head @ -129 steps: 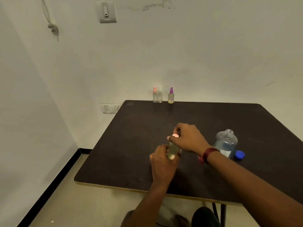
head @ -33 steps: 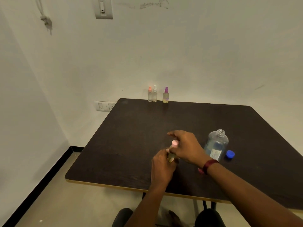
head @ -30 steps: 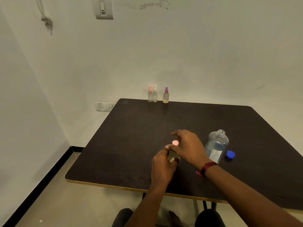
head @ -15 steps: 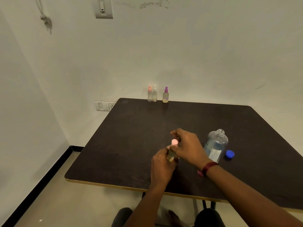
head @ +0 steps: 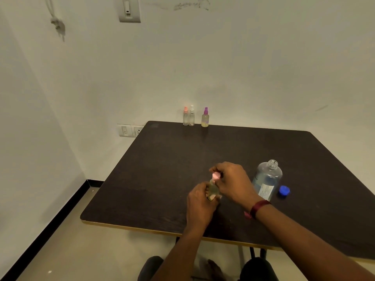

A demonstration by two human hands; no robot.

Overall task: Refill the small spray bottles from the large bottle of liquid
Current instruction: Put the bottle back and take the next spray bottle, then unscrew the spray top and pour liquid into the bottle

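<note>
A small spray bottle (head: 213, 189) with yellowish liquid stands on the dark table (head: 162, 169) near its front middle. My left hand (head: 199, 201) grips its body. My right hand (head: 233, 181) pinches its pink spray cap (head: 215, 176). Just right of my hands the large clear bottle (head: 267, 179) stands open, partly filled with liquid. Its blue cap (head: 284, 191) lies on the table beside it. Three more small spray bottles stand at the table's far edge: one with an orange top (head: 185, 116), one clear (head: 191, 116), one with a purple top (head: 205, 118).
The table meets the white wall at the back, where a socket plate (head: 129, 130) is mounted. The table's front edge (head: 142, 228) has a pale rim, with floor below. My knees (head: 255, 268) show under the table.
Since the oldest frame the view has shifted a little. Both hands have stayed on the small bottle, and my right fingers keep shifting around its pink cap.
</note>
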